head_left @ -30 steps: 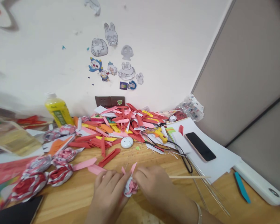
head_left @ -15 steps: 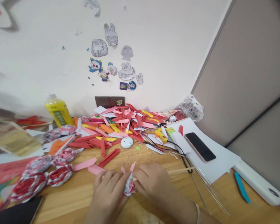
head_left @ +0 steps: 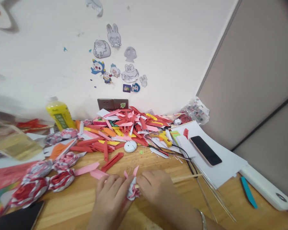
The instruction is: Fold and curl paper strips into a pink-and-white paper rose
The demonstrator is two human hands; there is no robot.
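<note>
A small folded piece of pink and white paper (head_left: 133, 191) is between my two hands near the front of the wooden table. My left hand (head_left: 114, 195) is closed around its left side, with pink tips poking up above the fingers. Fingers of my right hand (head_left: 153, 185) are pinched at the paper's right edge, on a thin pale wooden stick (head_left: 184, 178) that extends out to the right behind the hand. Both hands' fingertips are partly hidden. Loose pink strips (head_left: 87, 168) lie just left of my left hand.
Behind lies a heap of folded red, pink and yellow strips (head_left: 132, 124). Braided paper pieces (head_left: 62, 179) and a yellow bottle (head_left: 60, 113) are at left. A yellow glue gun (head_left: 165, 138), a phone (head_left: 205, 150), thin wires (head_left: 217, 199) and a teal cutter (head_left: 249, 192) are at right.
My right hand has shifted very slightly, and a bit more of the stick shows beside the folded paper. The rest looks the same.
</note>
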